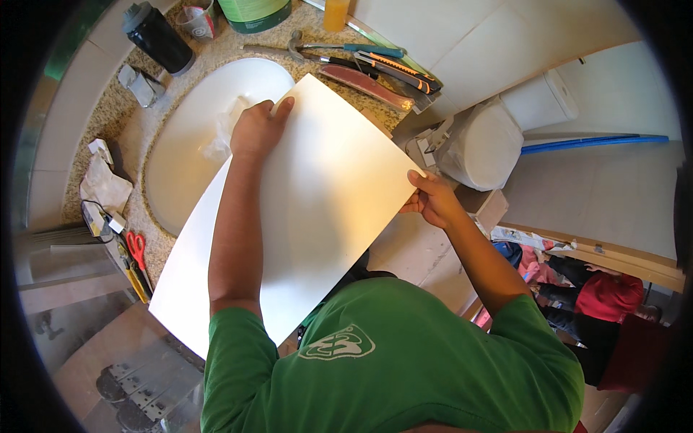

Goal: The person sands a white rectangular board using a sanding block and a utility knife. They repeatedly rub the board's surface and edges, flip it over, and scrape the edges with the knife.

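A large white panel point(317, 209) is held over the sink point(188, 123), left hand point(256, 130) gripping its 12 o'clock edge, right hand point(433, 198) pinching its 3 o'clock edge; tools point(375, 68) line the granite surface point(108, 108).

Large glossy white tile point(317, 209) held tilted above the sink point(184, 151)

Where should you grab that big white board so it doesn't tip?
Probably by its two opposite edges, one from each side. The white board is wide, flat and thin; the left hand holds its far edge and the right hand pinches the right edge.
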`<state>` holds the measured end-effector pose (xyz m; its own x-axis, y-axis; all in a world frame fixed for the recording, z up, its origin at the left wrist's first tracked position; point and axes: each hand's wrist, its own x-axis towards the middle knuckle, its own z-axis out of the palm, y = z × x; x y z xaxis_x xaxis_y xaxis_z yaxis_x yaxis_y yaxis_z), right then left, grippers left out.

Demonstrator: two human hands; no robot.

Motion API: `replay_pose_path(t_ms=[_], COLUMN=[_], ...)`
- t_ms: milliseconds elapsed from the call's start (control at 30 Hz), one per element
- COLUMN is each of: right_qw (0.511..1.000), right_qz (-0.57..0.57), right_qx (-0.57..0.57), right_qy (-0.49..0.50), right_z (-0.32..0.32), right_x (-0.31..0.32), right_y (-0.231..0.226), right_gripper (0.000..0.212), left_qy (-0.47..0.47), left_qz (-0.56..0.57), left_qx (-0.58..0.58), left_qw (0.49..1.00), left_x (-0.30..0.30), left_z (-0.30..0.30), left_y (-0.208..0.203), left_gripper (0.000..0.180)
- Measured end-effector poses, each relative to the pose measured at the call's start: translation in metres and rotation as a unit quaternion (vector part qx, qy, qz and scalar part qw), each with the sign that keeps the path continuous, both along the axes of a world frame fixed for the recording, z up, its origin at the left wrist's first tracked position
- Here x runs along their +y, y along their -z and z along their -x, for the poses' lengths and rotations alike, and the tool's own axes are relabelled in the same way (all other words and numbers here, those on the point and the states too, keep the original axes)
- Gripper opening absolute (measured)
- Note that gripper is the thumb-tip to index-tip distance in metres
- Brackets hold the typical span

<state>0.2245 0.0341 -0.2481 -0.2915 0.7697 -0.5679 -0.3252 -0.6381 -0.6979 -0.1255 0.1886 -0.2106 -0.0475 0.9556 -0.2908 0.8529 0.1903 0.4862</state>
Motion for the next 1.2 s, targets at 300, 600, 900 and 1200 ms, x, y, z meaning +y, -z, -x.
replay_pose_path(t_ms=[300, 600, 900, 1200], right_qw=[0.973, 0.989, 0.984, 0.959], right_qz=[0.03, -0.033, -0.059, -0.091], right_qx=[0.22, 0.018, -0.075, -0.252], right_qy=[0.068, -0.14, -0.149, -0.093], right_z=[0.0, -0.003, 0.016, 0.024], right_x=[0.037, 0.107, 0.119, 0.081], right_y=[0.02, -0.005, -0.014, -0.002], right_gripper=[0.076, 0.069, 0.032, 0.016], left_qy=[-0.013, 0.009, 0.009, 0.004], left_qz=[-0.065, -0.023, -0.015, -0.042], left_qx=[-0.028, -0.007, -0.02, -0.034], left_qw=[0.997, 1.0, 1.0, 0.999], left_x=[0.012, 0.018, 0.025, 0.018], left_z=[0.012, 0.021, 0.029, 0.016], left_y=[0.011, 0.001, -0.001, 0.012], left_gripper=[0.066, 0.067, 0.065, 0.063])
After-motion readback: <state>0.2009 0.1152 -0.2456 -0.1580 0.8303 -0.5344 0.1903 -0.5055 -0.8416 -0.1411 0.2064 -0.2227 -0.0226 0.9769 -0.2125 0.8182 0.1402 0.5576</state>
